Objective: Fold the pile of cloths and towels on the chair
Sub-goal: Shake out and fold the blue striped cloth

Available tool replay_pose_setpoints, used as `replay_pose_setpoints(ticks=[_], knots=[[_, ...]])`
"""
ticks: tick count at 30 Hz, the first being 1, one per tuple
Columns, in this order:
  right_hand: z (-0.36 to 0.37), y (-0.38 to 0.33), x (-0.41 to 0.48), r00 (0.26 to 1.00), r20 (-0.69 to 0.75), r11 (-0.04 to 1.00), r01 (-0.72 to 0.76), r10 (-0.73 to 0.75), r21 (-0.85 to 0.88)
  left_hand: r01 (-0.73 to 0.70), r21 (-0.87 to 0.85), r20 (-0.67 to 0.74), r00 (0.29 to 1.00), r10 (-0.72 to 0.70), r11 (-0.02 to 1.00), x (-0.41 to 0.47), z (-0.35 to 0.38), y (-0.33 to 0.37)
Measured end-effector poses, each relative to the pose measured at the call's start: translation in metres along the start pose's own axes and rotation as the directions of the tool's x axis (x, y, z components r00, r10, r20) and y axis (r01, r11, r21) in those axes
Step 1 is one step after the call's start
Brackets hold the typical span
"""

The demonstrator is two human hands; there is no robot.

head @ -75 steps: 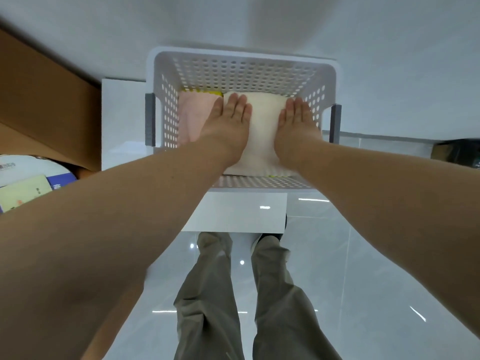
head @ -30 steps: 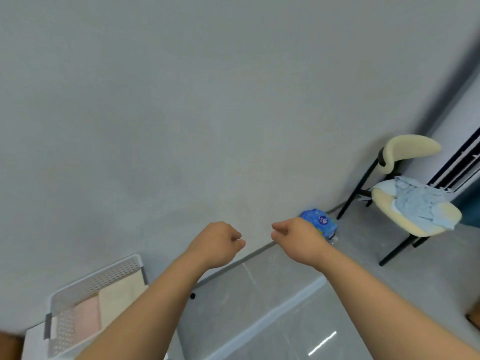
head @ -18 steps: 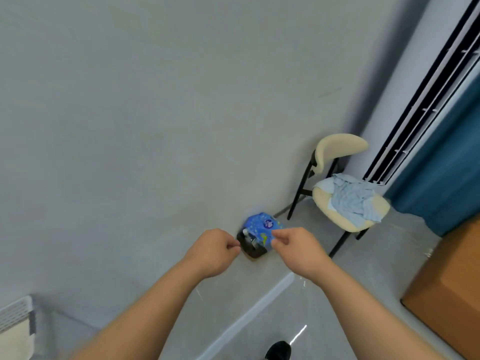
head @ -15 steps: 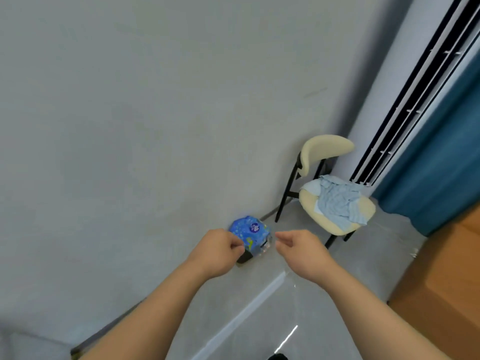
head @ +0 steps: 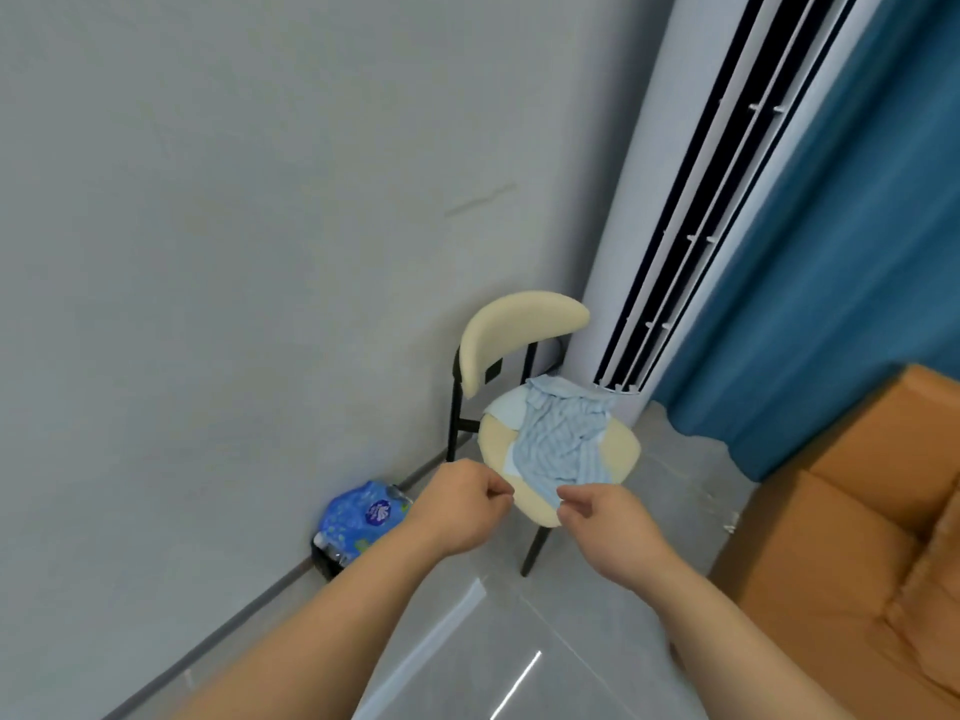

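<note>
Cloth pile (head: 561,444) sits crumpled on the chair (head: 519,324) seat, striped blue one on top. It looks light and floppy, so I'd pinch two near corners. Left hand (head: 460,504) and right hand (head: 605,527) are both curled, holding nothing.

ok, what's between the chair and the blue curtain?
Head view: a tall white slotted column, likely a standing air conditioner, stands between chair and curtain.

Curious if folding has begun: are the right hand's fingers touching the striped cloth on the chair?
Cannot tell. In the head view the right hand lines up with the lower edge of the striped cloth on the chair; one view gives no depth.
</note>
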State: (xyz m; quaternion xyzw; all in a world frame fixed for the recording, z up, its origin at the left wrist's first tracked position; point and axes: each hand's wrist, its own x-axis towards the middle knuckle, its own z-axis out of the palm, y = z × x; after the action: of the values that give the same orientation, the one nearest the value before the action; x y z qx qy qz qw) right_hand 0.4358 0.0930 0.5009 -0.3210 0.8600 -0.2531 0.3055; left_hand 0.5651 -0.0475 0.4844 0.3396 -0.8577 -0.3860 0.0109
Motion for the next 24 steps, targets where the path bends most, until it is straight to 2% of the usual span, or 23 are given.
replay_pose_setpoints(ticks=[6, 10, 15, 24], knots=[[-0.093, 0.064, 0.070, 0.996, 0.061, 0.994, 0.071, -0.066, -0.085, 0.083, -0.020, -0.041, 0.996, -0.084, 0.996, 0.069, 0.044, 0.074], [-0.153, 0.085, 0.121, 0.986, 0.123, 0.982, 0.127, -0.110, -0.139, 0.150, -0.109, -0.085, 0.984, -0.159, 0.983, 0.107, 0.060, 0.112], [-0.200, 0.100, 0.189, 0.974, 0.161, 0.977, 0.181, -0.162, -0.114, 0.229, -0.186, -0.112, 0.961, -0.252, 0.955, 0.169, 0.077, 0.140], [-0.272, 0.119, 0.347, 0.952, 0.271, 0.944, 0.214, -0.144, -0.251, 0.303, -0.271, -0.106, 0.934, -0.341, 0.913, 0.334, 0.102, 0.170]])
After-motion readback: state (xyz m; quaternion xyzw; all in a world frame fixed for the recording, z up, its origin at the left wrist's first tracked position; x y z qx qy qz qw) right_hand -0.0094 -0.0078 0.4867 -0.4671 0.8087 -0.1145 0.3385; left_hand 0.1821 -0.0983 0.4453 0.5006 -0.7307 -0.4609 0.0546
